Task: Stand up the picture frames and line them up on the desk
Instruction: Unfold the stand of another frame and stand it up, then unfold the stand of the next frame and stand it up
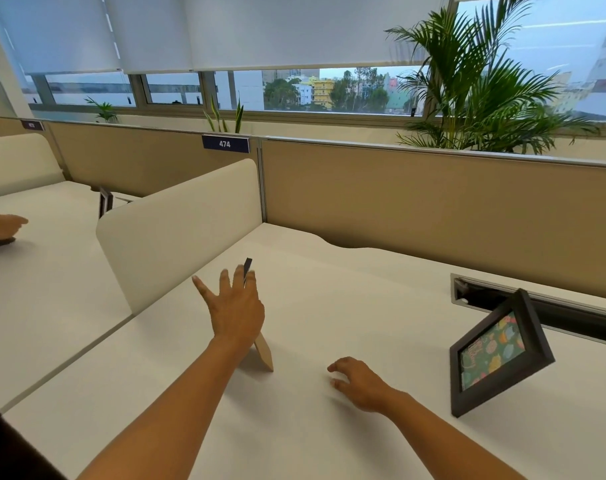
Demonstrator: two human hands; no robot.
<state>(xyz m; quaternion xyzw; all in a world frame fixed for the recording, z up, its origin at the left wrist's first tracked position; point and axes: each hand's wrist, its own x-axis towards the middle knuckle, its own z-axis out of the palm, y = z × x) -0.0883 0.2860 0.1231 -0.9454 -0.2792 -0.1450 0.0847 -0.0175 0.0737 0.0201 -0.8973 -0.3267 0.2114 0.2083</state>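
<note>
At centre frame our left hand (235,311) rests fingers spread on the edge-on frame (249,268), its grip open, not clasping; its brown easel leg (265,355) props it on the desk (329,282). We judge it light, stiff and tippy, best held by the top rim. Our right hand (360,381) hovers open and empty. The second frame (498,355) stands at right, with bare desk between them.

Beyond my right hand (360,384) stands a black picture frame (501,355) holding a dark green print dotted with orange, yellow, pink and teal shapes. Under my left hand (234,311) a frame (247,270) shows a black edge and a tan cardboard stand (264,355). The desk (329,306) beneath both hands is white, the divider (180,230) left of my left hand cream, the partition (433,216) beyond tan.
</note>
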